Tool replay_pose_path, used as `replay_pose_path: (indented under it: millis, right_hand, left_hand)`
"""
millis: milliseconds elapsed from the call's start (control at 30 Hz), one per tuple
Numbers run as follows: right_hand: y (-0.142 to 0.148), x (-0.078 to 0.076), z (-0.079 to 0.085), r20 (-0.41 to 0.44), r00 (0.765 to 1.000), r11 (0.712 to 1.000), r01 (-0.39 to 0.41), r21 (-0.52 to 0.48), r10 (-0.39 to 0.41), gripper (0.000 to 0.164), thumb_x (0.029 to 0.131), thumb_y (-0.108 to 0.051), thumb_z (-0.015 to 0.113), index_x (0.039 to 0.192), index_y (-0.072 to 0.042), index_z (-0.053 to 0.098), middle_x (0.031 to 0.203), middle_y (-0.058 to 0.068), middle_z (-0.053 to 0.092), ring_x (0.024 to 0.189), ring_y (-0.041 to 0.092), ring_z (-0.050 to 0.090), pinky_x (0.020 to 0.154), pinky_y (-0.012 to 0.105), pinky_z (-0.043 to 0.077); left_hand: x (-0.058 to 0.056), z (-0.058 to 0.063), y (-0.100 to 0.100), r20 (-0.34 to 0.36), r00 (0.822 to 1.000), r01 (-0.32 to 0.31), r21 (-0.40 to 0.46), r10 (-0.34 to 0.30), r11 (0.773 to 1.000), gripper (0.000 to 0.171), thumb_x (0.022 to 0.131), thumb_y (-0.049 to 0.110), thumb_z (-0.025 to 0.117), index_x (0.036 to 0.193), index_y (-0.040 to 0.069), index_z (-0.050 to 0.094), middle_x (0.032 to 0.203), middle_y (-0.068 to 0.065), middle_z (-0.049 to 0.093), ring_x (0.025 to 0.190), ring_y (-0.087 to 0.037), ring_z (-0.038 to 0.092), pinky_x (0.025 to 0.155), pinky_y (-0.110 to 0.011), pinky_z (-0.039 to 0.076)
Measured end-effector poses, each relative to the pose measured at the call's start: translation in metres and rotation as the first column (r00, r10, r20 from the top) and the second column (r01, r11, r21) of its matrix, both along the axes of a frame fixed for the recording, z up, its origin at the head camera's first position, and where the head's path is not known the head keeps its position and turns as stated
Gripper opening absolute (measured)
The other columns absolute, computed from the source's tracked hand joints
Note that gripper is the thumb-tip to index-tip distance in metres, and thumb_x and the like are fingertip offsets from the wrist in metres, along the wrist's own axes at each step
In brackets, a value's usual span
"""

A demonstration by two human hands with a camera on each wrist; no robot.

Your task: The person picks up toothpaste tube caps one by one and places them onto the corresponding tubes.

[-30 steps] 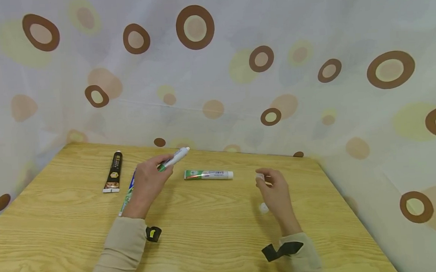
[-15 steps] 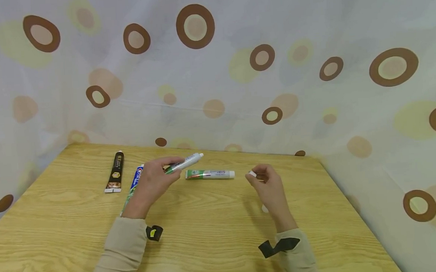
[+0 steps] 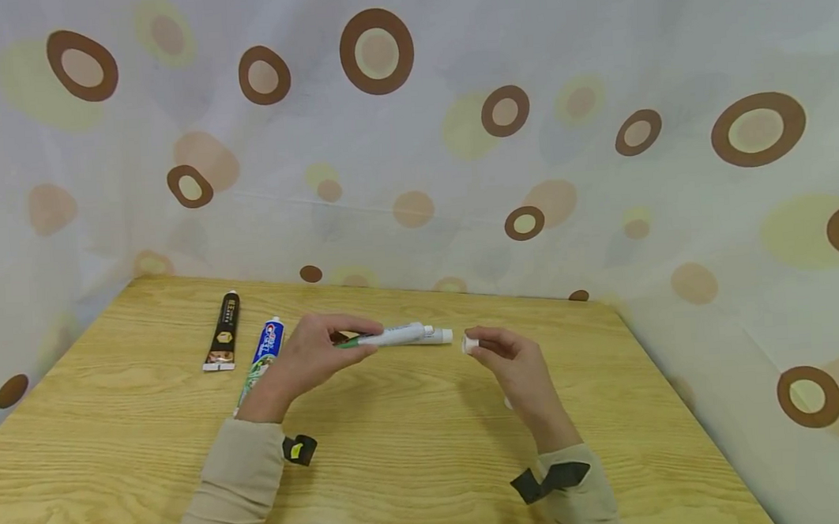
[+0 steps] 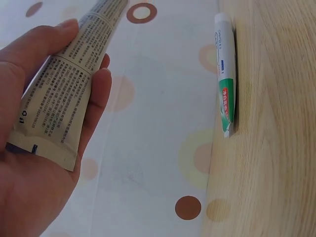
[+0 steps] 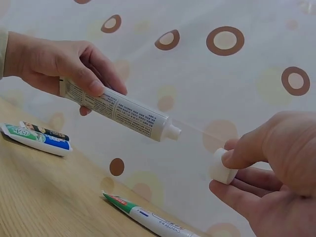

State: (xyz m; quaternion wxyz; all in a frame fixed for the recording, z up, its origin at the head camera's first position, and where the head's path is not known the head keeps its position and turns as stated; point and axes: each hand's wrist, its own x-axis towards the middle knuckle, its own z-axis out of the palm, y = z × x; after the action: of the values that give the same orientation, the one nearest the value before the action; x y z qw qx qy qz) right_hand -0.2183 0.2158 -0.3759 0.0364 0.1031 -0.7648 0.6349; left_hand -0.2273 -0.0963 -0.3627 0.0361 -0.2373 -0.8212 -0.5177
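Gripping a white-and-green toothpaste tube (image 5: 133,116) near its tail in my left hand (image 3: 317,350), I point its bare nozzle (image 5: 174,132) toward the white cap (image 5: 222,167), which my right hand (image 3: 518,371) pinches between thumb and fingers. My hands are apart, both raised above the desk (image 3: 401,453), and cap and nozzle do not touch. I take this as a lining-up step, best done with the cap's opening square to the nozzle; I can't tell which way that opening faces. My left grip should be firm but light, since squeezing the soft body could push paste out. If the cap screws, a gentle first turn guards against crossed threads. The other white-and-green tube (image 4: 225,74) lies on the desk behind.
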Motion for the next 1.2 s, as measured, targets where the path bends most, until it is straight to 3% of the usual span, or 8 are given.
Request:
replay_pose_path:
  millis: [233, 433, 700, 933, 1200]
  right_hand:
    - [-0.003, 0.005, 0.002, -0.031, 0.993, 0.992, -0.112, -0.063, 0.11, 0.033, 0.095, -0.01, 0.066, 0.124, 0.005, 0.061, 0.127, 0.012, 0.059, 0.112, 0.012, 0.064, 0.098, 0.028, 0.051]
    - [-0.01, 0.009, 0.002, -0.025, 0.989, 0.988, -0.148, -0.048, 0.147, 0.03, 0.095, -0.012, 0.066, 0.122, 0.0, 0.063, 0.128, 0.011, 0.058, 0.113, 0.014, 0.063, 0.098, 0.028, 0.051]
    - [-0.014, 0.013, 0.002, -0.022, 0.976, 0.974, -0.22, -0.056, 0.219, 0.03, 0.098, -0.012, 0.062, 0.125, 0.002, 0.061, 0.135, 0.014, 0.055, 0.119, 0.015, 0.062, 0.101, 0.029, 0.049]
    - [-0.012, 0.012, 0.002, -0.021, 0.971, 0.97, -0.238, -0.044, 0.237, 0.032, 0.098, -0.015, 0.062, 0.125, 0.001, 0.061, 0.138, 0.019, 0.054, 0.117, 0.014, 0.063, 0.099, 0.028, 0.05]
    - [-0.011, 0.011, 0.003, -0.027, 0.97, 0.97, -0.242, -0.031, 0.242, 0.03, 0.099, -0.015, 0.061, 0.125, 0.001, 0.062, 0.137, 0.022, 0.054, 0.117, 0.015, 0.064, 0.099, 0.028, 0.05]
  left_hand:
    - [0.001, 0.0, 0.003, 0.008, 0.998, 0.057, 0.016, -0.057, 0.998, 0.02, 0.089, 0.025, 0.076, 0.108, 0.028, 0.077, 0.114, 0.001, 0.073, 0.083, -0.017, 0.066, 0.068, -0.031, 0.055]
    - [0.001, -0.002, 0.007, -0.002, 0.995, 0.101, 0.039, -0.101, 0.994, 0.018, 0.088, 0.021, 0.077, 0.105, 0.028, 0.078, 0.111, 0.0, 0.073, 0.084, -0.018, 0.066, 0.07, -0.029, 0.056]
    - [0.0, -0.005, 0.012, -0.023, 0.988, 0.155, 0.038, -0.154, 0.987, 0.019, 0.087, 0.019, 0.078, 0.105, 0.022, 0.078, 0.113, -0.004, 0.073, 0.086, -0.023, 0.064, 0.07, -0.027, 0.055]
    - [0.0, -0.003, 0.014, -0.021, 0.986, 0.165, 0.001, -0.165, 0.986, 0.019, 0.088, 0.022, 0.077, 0.107, 0.021, 0.078, 0.113, -0.004, 0.073, 0.092, -0.02, 0.064, 0.074, -0.026, 0.055]
    - [0.002, -0.002, 0.011, 0.036, 0.977, 0.212, 0.018, -0.212, 0.977, 0.022, 0.091, 0.02, 0.073, 0.113, 0.021, 0.076, 0.118, -0.007, 0.07, 0.09, -0.022, 0.062, 0.072, -0.027, 0.053]
